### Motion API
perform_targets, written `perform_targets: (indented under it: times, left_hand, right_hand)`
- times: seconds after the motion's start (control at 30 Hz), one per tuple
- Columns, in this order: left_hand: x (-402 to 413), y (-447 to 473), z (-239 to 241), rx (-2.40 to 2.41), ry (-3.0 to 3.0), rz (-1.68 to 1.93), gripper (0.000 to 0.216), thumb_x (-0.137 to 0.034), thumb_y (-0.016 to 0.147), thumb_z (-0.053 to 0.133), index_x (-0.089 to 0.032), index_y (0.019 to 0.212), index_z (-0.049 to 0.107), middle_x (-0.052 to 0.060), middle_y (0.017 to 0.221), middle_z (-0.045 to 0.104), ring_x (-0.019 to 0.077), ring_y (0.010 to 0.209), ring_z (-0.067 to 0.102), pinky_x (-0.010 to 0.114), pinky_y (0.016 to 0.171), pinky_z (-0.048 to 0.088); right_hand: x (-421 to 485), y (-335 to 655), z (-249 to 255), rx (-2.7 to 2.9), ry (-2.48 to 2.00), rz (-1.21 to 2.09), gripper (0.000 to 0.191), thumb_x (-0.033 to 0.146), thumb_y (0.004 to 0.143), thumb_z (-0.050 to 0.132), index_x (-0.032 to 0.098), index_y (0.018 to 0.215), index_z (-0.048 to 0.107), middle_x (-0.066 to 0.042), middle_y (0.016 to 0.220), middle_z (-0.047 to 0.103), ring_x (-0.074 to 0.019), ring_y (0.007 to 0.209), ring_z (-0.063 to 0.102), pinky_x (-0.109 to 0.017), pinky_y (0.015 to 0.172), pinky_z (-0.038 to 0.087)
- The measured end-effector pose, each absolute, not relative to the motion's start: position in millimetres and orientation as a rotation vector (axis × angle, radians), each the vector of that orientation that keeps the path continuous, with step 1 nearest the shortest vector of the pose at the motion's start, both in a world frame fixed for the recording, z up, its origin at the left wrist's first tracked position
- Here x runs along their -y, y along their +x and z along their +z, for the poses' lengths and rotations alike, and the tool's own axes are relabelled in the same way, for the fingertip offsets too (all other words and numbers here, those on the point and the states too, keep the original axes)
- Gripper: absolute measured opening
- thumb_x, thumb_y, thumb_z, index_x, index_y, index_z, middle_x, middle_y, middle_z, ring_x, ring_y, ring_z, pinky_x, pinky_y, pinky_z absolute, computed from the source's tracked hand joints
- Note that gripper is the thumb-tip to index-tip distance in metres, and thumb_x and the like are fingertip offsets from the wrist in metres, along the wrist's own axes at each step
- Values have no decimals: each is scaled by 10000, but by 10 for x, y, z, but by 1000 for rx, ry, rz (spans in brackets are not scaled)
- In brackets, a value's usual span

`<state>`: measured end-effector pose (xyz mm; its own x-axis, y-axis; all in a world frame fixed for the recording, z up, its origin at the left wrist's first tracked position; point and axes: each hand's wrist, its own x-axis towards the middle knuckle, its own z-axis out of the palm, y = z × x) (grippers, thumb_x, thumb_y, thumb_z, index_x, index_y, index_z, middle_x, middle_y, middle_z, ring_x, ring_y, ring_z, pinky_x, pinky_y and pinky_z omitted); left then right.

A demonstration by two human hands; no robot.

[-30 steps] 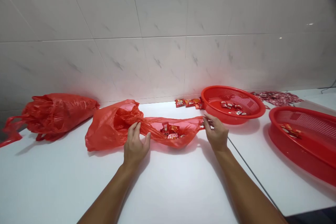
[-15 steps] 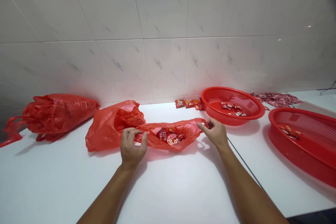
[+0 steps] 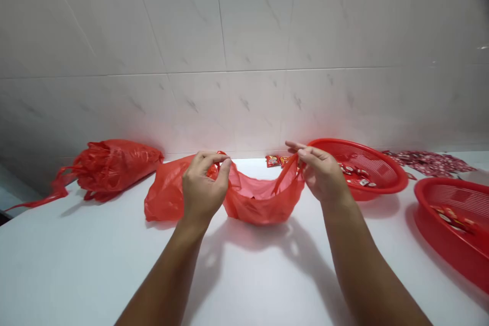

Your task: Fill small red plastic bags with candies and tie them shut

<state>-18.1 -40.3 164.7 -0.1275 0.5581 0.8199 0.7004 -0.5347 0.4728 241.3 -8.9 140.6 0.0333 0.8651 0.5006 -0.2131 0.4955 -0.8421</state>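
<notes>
A thin red plastic bag (image 3: 263,209) hangs between my two hands, its mouth stretched wide and its lower part just over or on the white table. My left hand (image 3: 204,181) pinches the bag's left top corner between thumb and fingers. The right top corner is gripped by my right hand (image 3: 323,170), with the index finger pointing out to the left. Most of the bag's contents are hidden behind its front wall; only a small dark bit shows inside. Just behind my left hand lies another red plastic bag (image 3: 164,196), partly covered by that hand.
On the white table (image 3: 95,265), a bundle of red bags (image 3: 118,165) lies at the left. Small red packets (image 3: 273,161) rest by the tiled wall. To the right stand a red round basket (image 3: 382,191) and a nearer red basket (image 3: 439,229), both holding packets. Patterned packets (image 3: 431,163) are spread behind them.
Both hands have lifted the bag's corners upward, so its front wall now hides the packets seen inside before. The view has shifted somewhat to the left.
</notes>
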Motion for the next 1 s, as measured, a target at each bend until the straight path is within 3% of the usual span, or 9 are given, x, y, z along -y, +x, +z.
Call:
perform_targets:
  times: [0.13, 0.23, 0.4, 0.47, 0.53, 0.63, 0.77, 0.87, 1.0]
  left_hand:
    - [485, -103, 1894, 1531, -2038, -2033, 126, -310, 917, 723, -210, 920, 800, 36, 974, 758, 187, 940, 718, 310, 868, 583]
    - [571, -48, 1948, 1507, -2222, -2177, 137, -323, 920, 741, -215, 968, 810, 46, 992, 775, 189, 935, 737, 304, 839, 607]
    - [689, 95, 1944, 1484, -2523, -2089, 227, -271, 916, 760, -254, 1140, 789, 56, 1071, 801, 213, 950, 772, 341, 863, 654]
    - [719, 167, 1901, 1498, -2601, -2011, 333, -257, 912, 765, -283, 1244, 760, 49, 1075, 809, 223, 955, 783, 354, 858, 673]
    - [739, 231, 1853, 1498, -2658, -1884, 307, -245, 911, 761, -296, 1213, 782, 34, 1002, 818, 222, 894, 791, 344, 798, 684]
    - [746, 281, 1818, 1378, -2698, -1729, 150, -231, 928, 733, -309, 983, 849, 22, 898, 808, 212, 813, 775, 322, 703, 669]
    - [700, 239, 1850, 1350, -2670, -1613, 184, -320, 925, 747, -345, 1085, 835, 42, 1029, 787, 227, 887, 752, 318, 675, 651]
    - [622, 167, 1865, 1466, -2735, -1416, 272, -381, 955, 704, -330, 1209, 789, 53, 1059, 793, 231, 896, 754, 313, 674, 637]
    - [534, 99, 1842, 1567, -2821, -1249, 184, -338, 978, 647, -289, 923, 816, 22, 851, 801, 206, 758, 748, 279, 610, 583]
  right_hand:
    - [205, 2351, 1650, 1295, -669, 928, 264, 507, 925, 660, 264, 986, 576, -137, 1233, 733, -324, 1178, 711, -448, 866, 619]
    - [298, 2364, 1652, 1345, -662, 949, 322, 479, 925, 705, 304, 1164, 578, -51, 952, 709, -261, 935, 742, -420, 820, 615]
    - [457, 2330, 1679, 1576, -727, 1184, 545, 391, 873, 825, 296, 1348, 575, 51, 731, 536, -143, 626, 536, -274, 573, 481]
    - [480, 2256, 1688, 1755, -775, 1265, 522, 339, 775, 908, 265, 1220, 647, 79, 664, 462, -119, 584, 446, -243, 509, 373]
    - [464, 2167, 1678, 1941, -825, 1280, 348, 299, 719, 927, 234, 956, 681, 84, 634, 435, -101, 572, 393, -238, 485, 291]
    - [392, 2075, 1651, 2060, -880, 1217, 248, 257, 845, 759, 206, 692, 570, 61, 635, 473, -101, 595, 428, -238, 507, 297]
    - [322, 2103, 1648, 2071, -869, 1209, 305, 194, 950, 540, 208, 650, 488, 68, 585, 396, -94, 545, 364, -239, 521, 298]
    - [322, 2178, 1663, 2015, -850, 1272, 442, 339, 1039, 519, 209, 621, 455, 70, 527, 399, -87, 493, 360, -239, 496, 289]
    - [317, 2207, 1651, 1939, -963, 1283, 560, 558, 1078, 483, 194, 660, 565, 24, 542, 578, -98, 500, 513, -222, 510, 384]
